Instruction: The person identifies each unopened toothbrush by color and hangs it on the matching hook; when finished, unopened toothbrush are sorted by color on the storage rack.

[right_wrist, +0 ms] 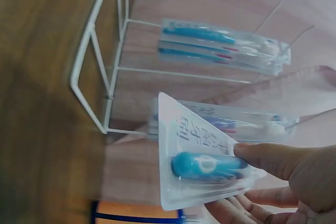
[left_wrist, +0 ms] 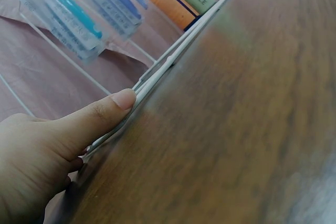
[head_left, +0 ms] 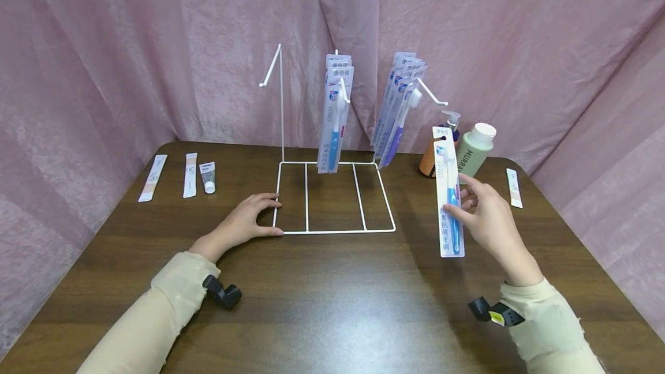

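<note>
My right hand (head_left: 485, 209) pinches a packaged toothbrush (head_left: 448, 189) by its edge, thumb in front and fingers behind. The pack stands nearly upright over the table's right side, its blue handle downward. At the left of a white wire display rack (head_left: 337, 232), my left hand (head_left: 246, 218) holds the base frame; the left wrist view has its thumb (left_wrist: 123, 99) on the wire. Packs with blue toothbrushes (head_left: 335, 117) hang on the middle hook, and several with purple toothbrushes (head_left: 397, 111) on the right one. The left hook (head_left: 271, 65) carries nothing.
Behind the right hand stand an orange pump bottle (head_left: 428, 160) and a green bottle (head_left: 474, 152) with a white cap. Two slim sachets (head_left: 153, 178) and a small tube (head_left: 208, 176) lie at the left, another sachet (head_left: 514, 187) far right. A pink curtain (head_left: 234, 16) hangs behind.
</note>
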Action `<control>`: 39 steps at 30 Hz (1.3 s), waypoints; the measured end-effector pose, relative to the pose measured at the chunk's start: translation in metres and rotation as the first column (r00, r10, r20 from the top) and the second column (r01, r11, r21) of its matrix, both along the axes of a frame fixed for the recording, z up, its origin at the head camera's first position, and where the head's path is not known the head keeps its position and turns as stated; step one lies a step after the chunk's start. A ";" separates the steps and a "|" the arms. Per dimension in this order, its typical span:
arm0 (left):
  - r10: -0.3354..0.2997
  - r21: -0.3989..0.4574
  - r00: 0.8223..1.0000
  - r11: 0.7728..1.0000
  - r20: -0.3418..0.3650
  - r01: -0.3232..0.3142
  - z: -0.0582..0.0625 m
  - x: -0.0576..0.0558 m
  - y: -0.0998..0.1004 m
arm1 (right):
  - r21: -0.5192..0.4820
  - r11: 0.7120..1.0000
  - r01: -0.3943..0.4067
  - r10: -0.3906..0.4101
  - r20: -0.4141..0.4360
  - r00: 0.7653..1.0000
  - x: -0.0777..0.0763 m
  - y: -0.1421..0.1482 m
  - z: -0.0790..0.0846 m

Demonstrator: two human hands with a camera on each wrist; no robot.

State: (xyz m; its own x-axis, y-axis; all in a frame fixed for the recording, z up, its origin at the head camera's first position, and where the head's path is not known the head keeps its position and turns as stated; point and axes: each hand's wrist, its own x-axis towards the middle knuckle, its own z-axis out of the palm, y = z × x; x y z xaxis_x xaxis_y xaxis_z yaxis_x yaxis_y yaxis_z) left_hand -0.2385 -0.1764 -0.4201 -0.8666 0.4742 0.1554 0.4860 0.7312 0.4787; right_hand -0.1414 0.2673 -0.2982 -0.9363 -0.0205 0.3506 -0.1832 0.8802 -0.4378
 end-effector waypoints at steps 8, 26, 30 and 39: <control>-0.003 0.007 1.000 1.000 0.003 0.003 0.000 0.000 0.000 | -0.008 1.000 0.027 -0.027 -0.150 0.988 0.002 0.002 0.030; -0.005 -0.001 1.000 1.000 -0.007 0.005 0.000 0.000 -0.002 | -0.118 0.991 -0.065 0.008 -0.430 0.903 0.010 -0.038 0.064; -0.007 -0.003 1.000 1.000 -0.008 0.007 0.001 0.000 0.000 | -0.095 0.990 -0.102 0.048 -0.452 0.891 0.008 -0.051 0.061; -0.019 0.011 1.000 1.000 -0.007 0.019 0.001 0.001 0.000 | -0.064 0.979 -0.195 0.146 -0.452 0.880 -0.007 -0.080 0.040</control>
State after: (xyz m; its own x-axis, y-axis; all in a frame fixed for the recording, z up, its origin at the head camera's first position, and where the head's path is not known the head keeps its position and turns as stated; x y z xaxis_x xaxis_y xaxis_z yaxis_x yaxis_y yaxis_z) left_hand -0.2380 -0.1762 -0.4191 -0.8563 0.4890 0.1663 0.5030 0.7165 0.4833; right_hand -0.1485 0.1870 -0.2584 -0.6678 -0.1061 0.7367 -0.5227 0.7715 -0.3627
